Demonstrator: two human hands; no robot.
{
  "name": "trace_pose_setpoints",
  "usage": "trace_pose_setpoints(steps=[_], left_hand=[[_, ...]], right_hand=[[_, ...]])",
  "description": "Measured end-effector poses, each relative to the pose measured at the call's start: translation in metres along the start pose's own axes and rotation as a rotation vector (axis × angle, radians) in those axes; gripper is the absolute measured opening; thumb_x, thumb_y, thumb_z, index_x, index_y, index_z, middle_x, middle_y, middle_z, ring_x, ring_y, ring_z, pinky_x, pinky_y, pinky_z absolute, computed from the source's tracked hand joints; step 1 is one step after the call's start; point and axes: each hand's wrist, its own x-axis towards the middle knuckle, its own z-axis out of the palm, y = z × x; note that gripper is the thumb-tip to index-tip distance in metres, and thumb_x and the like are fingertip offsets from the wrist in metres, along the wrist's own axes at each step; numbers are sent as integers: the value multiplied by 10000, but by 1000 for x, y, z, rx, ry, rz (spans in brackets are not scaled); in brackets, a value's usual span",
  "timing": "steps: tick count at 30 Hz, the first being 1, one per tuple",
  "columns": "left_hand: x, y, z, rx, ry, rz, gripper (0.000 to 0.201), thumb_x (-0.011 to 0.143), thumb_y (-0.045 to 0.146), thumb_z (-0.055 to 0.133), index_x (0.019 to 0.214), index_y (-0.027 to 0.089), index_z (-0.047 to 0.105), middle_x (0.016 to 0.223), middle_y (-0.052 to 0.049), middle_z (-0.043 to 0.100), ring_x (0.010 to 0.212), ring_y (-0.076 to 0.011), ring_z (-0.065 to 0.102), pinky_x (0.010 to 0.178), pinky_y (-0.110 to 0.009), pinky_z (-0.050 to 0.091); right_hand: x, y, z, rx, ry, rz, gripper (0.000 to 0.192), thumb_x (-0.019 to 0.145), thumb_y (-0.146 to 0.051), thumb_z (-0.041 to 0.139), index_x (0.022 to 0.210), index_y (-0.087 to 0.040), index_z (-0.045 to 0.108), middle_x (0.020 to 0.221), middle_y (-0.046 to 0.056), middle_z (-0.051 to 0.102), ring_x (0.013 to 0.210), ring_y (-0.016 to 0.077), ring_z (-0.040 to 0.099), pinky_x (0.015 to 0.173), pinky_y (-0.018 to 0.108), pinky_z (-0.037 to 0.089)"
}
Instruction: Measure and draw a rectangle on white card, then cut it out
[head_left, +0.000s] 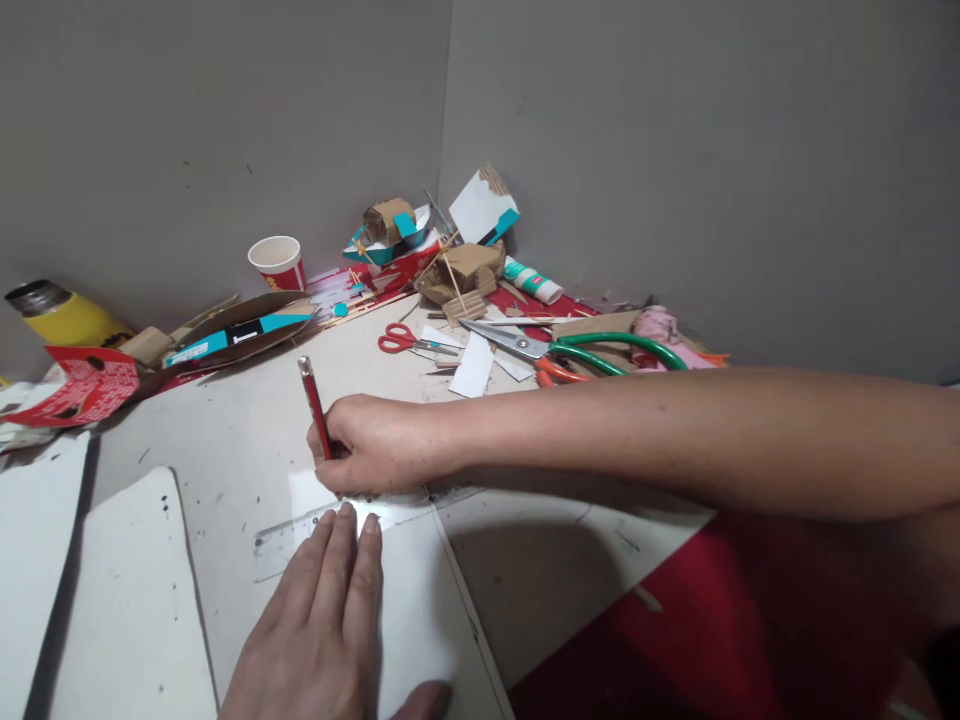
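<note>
One red pencil (315,408) is pinched in the right hand (375,443) as the left hand (315,625), fingers slightly spread, rests on a clear ruler (279,548); firm, even pressure should prevent slipping.

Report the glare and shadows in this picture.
Head view: bright glare beside the fingertips of the left hand, at the clear ruler; head view: broad, soft shadow on the tabletop below the right forearm; head view: the red surface at lower right darkens toward the picture's corner.
</note>
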Motion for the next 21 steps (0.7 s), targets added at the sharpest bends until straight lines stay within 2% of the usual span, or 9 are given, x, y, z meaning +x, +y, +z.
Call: trace_pose_setpoints(steps=[6, 14, 21], left_hand=[[-9, 2, 3, -18, -45, -18, 908, 789, 737, 463, 1294, -16, 496, 1255, -292, 634, 1122, -375, 650, 800, -414, 590], [-12, 1, 5, -36, -75, -19, 962, 782, 762, 468, 1340, -22, 467, 1308, -305, 591, 1163, -398, 621, 814, -431, 600], [-13, 2, 5, -30, -90, -9, 957, 786, 758, 469, 1339, -23, 469, 1326, -308, 575, 1176, -397, 611, 806, -425, 608]], right_hand=[[-10, 3, -7, -27, 0, 20, 243, 788, -87, 563, 599, -189, 450, 530, -65, 439, 538, 91, 424, 507, 209, 339], [-22, 14, -15, 22, -1, 87, 193, 775, -67, 546, 612, -167, 524, 521, -45, 536, 501, 91, 498, 470, 195, 357], [-40, 18, -21, 59, 1, 218, 202, 816, -87, 529, 626, -154, 544, 496, -48, 539, 420, 77, 502, 411, 180, 355]])
